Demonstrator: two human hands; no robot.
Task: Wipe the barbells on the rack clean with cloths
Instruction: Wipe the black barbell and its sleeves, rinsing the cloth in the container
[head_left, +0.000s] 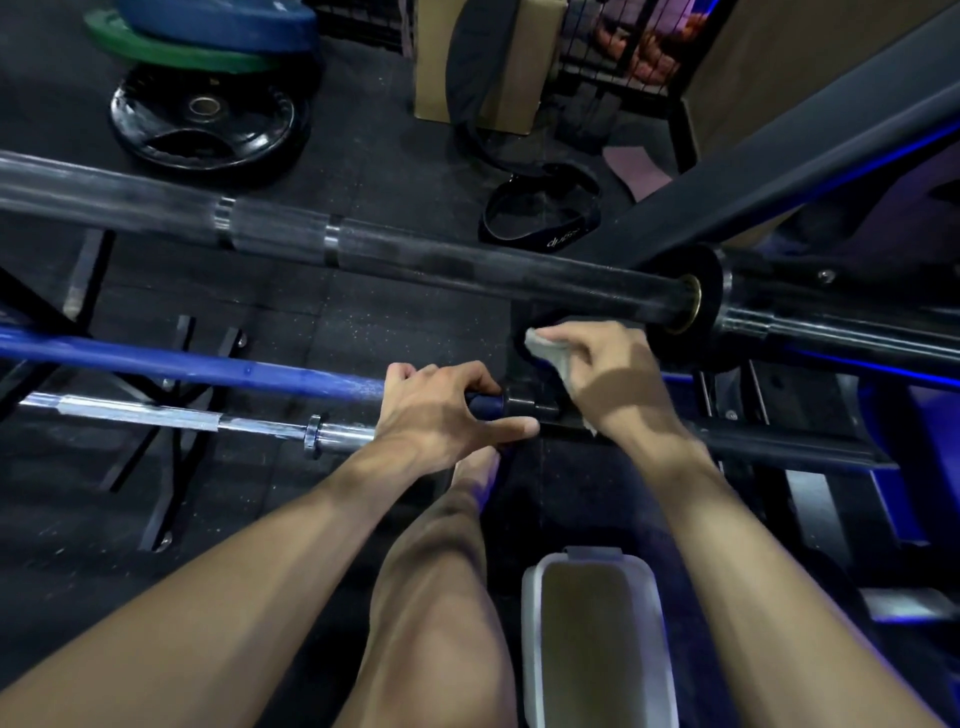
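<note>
**Blue bar runs left to right under both hands**

Here the rack (779, 447) carries three bars, all lying roughly left to right across the view, one beyond another. Farthest from the person is the thick black barbell (415, 254), its long axis slanting slightly down toward the right, where a collar with a brass ring meets the sleeve. Nearer lies the blue barbell (208, 366), and nearest of all the chrome barbell (182, 418), thinner and bright.

The coming wipe turns on the blue barbell: its shaft stretches away to the left of both hands, and its right end sits directly beneath them, at a dark collar on the rack. The left hand (441, 410) is the nearer one to the unwiped length; its fingers curl over the bar just left of the collar, thumb stretched along the underside. The right hand (608, 374) is just beside it, to the right of the collar, clenched round a pale cloth (545, 351) bunched in its fingers and hanging slightly below the palm. Whether the cloth touches the bar I cannot tell.

The blue barbell looks glossy, with a speckled sheen near the left hand, possibly moisture or knurling. By my judgement, the cloth would have to travel leftward along the shaft.

On the floor near the person's knee stands a pale bucket (530, 623).
</note>
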